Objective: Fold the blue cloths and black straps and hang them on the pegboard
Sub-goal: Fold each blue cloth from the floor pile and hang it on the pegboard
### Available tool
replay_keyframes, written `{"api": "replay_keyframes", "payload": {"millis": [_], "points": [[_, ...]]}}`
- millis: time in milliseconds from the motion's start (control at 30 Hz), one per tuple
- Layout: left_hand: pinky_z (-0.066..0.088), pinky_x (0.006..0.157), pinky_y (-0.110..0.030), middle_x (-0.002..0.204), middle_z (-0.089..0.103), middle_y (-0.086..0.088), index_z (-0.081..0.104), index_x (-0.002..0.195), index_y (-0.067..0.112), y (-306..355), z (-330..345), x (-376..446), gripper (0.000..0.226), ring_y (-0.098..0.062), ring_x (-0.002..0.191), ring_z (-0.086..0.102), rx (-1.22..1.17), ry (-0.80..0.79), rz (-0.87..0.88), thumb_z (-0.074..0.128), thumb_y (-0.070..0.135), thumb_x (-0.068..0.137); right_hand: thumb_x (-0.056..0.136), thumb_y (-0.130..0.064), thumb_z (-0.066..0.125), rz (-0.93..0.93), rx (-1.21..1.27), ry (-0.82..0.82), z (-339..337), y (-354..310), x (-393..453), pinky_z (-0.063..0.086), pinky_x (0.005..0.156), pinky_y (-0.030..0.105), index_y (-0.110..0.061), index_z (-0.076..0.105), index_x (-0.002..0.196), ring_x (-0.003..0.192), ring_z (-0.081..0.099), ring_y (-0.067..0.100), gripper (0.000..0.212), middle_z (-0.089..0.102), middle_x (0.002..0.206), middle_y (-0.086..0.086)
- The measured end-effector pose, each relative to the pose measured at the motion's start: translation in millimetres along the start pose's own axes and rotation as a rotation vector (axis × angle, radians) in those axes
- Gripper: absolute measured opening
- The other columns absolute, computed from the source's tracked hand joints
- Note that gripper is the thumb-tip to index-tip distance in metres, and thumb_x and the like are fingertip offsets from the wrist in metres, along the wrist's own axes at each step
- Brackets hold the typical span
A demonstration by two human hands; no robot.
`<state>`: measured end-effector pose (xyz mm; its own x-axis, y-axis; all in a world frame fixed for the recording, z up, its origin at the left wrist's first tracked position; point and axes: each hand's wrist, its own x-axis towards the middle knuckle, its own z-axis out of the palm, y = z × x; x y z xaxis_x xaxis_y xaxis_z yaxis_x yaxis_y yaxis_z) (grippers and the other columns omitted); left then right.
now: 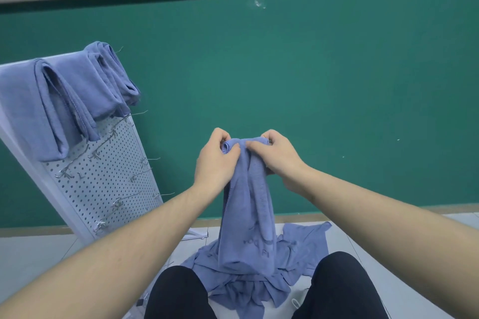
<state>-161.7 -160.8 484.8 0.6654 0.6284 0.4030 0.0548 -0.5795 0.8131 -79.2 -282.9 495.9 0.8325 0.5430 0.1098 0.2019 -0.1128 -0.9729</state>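
A blue cloth (248, 215) hangs in a long folded bundle in front of me. My left hand (213, 160) and my right hand (278, 155) both grip its top edge, close together, fingers curled round the fabric. Below it a pile of loose blue cloths (293, 248) lies on the floor between my knees. On the left the white pegboard (103, 176) leans back, with metal hooks sticking out. Several folded blue cloths (64, 101) hang over its top. No black strap is in view.
A green wall (311, 85) stands right behind the cloth. My black-trousered legs (339, 287) fill the bottom of the view. The pegboard's foot (197, 234) rests on the pale tiled floor (36, 254).
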Motion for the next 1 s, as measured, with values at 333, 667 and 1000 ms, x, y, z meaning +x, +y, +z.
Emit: {"api": "replay_keyframes", "payload": {"millis": [333,667,1000], "points": [[0.057,0.074,-0.033,0.097,0.068,0.002,0.059,0.095,0.022,-5.5,2.6,-2.8,0.016,-0.015,0.084,0.067,-0.389,-0.051,-0.142,0.069,0.035,0.092,0.104,-0.032,0.045,0.071,0.217,-0.185,-0.9,-7.0,-7.5,0.056,0.074,0.025,-0.019,0.072,0.093,0.079,0.067,0.008,0.032,0.075,0.091,-0.004],[0.053,0.095,-0.042,0.113,0.071,0.002,0.065,0.105,0.027,0.0,0.4,-0.3,0.024,-0.016,0.109,0.066,-0.479,-0.128,-0.162,0.072,0.033,0.083,0.093,-0.005,0.064,-0.111,0.282,-0.049,-11.5,8.3,-7.1,0.058,0.079,0.031,-0.015,0.058,0.113,0.078,0.064,0.016,0.023,0.070,0.093,0.004],[0.056,0.086,-0.031,0.109,0.067,-0.002,0.051,0.115,0.020,27.5,3.8,4.8,0.010,-0.010,0.093,0.069,-0.842,-0.235,-0.296,0.045,0.020,0.107,0.083,-0.040,0.080,-0.111,-0.084,-0.163,-5.7,45.5,-10.0,0.056,0.083,0.024,-0.028,0.065,0.107,0.093,0.070,0.003,0.031,0.074,0.102,-0.013]]}}
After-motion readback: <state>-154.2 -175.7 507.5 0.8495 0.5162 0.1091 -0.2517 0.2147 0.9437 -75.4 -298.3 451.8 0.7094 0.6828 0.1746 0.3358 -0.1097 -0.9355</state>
